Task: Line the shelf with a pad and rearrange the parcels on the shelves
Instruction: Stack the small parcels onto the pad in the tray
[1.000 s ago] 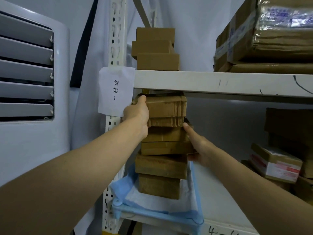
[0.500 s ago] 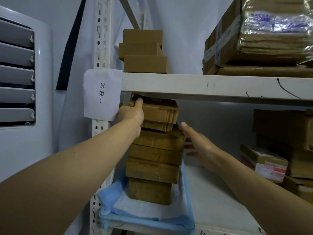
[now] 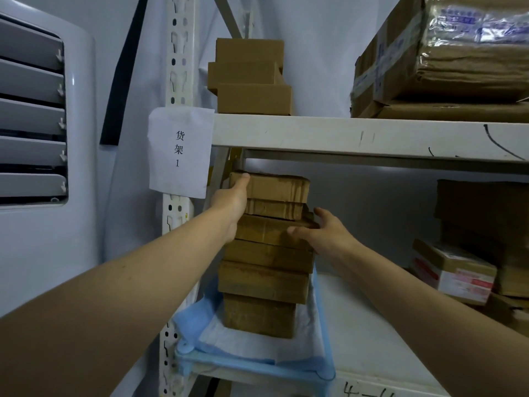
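Observation:
A tall stack of brown cardboard parcels [image 3: 266, 256] stands at the left end of the lower shelf [image 3: 372, 325], on a blue and white pad [image 3: 257, 349]. Its top reaches almost to the upper shelf beam [image 3: 343, 133]. My left hand [image 3: 232, 203] presses the left side of the top two parcels, thumb on the front of the highest one. My right hand [image 3: 323, 233] clasps the right front corner of the third parcel down, thumb on its face and fingers round the side.
Three small brown boxes [image 3: 252, 78] sit on the upper shelf above the stack, with large taped cartons [image 3: 443, 58] to their right. More parcels [image 3: 455, 270] crowd the lower shelf's right end. A paper label [image 3: 180, 150] hangs on the upright; a white louvred unit [image 3: 34, 110] stands left.
My right hand left the stack's right side half a second ago and has come back onto the third parcel's corner. The left hand stays on the top parcels. The view shifted slightly.

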{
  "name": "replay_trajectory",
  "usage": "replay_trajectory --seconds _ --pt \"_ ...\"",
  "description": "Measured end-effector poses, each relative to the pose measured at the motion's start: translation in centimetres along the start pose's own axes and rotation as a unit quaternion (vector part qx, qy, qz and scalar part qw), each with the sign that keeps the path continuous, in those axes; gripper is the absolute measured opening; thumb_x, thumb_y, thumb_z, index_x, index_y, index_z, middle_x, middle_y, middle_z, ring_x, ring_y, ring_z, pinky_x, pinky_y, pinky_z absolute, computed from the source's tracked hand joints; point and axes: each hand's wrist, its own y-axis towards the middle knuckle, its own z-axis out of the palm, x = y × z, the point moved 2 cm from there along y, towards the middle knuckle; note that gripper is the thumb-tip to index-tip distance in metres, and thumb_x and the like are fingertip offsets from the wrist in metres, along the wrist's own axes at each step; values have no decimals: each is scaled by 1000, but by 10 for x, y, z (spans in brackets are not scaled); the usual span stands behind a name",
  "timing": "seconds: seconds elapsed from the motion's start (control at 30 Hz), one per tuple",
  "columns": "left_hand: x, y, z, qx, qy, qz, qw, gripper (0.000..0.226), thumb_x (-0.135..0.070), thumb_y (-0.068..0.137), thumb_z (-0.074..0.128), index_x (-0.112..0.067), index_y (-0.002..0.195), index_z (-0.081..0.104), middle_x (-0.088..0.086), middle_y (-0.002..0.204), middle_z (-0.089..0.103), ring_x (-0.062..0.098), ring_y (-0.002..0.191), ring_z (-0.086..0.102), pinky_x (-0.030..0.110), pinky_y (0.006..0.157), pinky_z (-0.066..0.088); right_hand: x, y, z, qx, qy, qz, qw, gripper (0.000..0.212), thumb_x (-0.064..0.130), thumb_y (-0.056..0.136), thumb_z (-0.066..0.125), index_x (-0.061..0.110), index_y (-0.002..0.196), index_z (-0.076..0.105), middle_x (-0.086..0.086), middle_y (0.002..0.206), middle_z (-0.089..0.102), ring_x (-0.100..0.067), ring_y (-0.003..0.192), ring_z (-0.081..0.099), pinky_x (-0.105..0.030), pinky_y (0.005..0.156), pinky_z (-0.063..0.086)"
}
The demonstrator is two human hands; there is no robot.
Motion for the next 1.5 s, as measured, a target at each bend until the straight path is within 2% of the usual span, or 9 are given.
replay_trajectory --seconds 0.1,0.3,0.43,0.6,0.77,0.93,1.1,1.27,1.5 --pt "2 4 0 22 1 -9 1000 84 -75 83 48 -19 146 43 13 138 58 35 123 55 54 106 44 1 4 3 -10 3 8 1000 67 15 94 69 18 151 34 1 120 54 -21 114 52 -41 103 45" --pt "10 9 -4 37 41 5 998 78 -67 94 44 -18 154 33 10 149 48 32 135 45 51 115 32 -8 6 2 -21 8 16 1000 66 12 96 66 16 153 32 3 115 50 -21 114 52 -40 104 45" --pt "19 7 -7 57 37 11 998 77 -69 92 46 -22 152 35 9 144 54 31 129 51 53 110 39 -15 2 -2 -24 0 19 1000 69 15 95 68 16 153 31 -1 125 51 -19 111 50 -38 100 46" --pt "33 6 -11 90 41 0 995 80 -74 88 46 -23 149 38 7 137 57 29 122 53 43 90 43 -32 -1 5 23 -55 71 996 71 23 84 80 21 143 40 -1 136 53 -25 122 52 -48 102 45" --pt "57 7 -21 121 36 -28 992 111 -94 53 58 -38 148 37 4 136 60 29 119 58 47 88 52 -44 4 14 21 -38 71 997 75 10 87 76 19 149 34 -3 140 48 -27 131 47 -45 100 44" --pt "57 3 -26 116 9 -33 993 96 -85 68 60 -40 148 33 5 135 58 30 116 58 41 68 55 -42 13 20 12 -8 71 997 73 9 87 75 22 148 37 -4 140 53 -29 128 51 -48 105 46" --pt "60 13 -24 94 9 -20 995 104 -90 59 59 -41 147 34 4 139 56 31 122 55 57 97 49 -44 16 26 -2 9 62 998 71 9 89 74 22 148 37 -4 139 54 -29 129 52 -51 110 44" --pt "58 14 -18 109 18 4 994 81 -78 80 54 -34 146 38 1 133 59 26 117 56 45 85 52 -54 16 26 -16 32 68 997 72 6 87 75 22 147 38 -5 138 55 -30 126 54 -54 109 46" --pt "65 17 -17 62 3 40 997 85 -72 84 55 -32 154 26 3 148 48 28 133 48 56 109 41 -56 16 27 -18 12 62 998 70 7 89 73 20 148 37 -5 141 52 -31 130 52 -54 110 44"
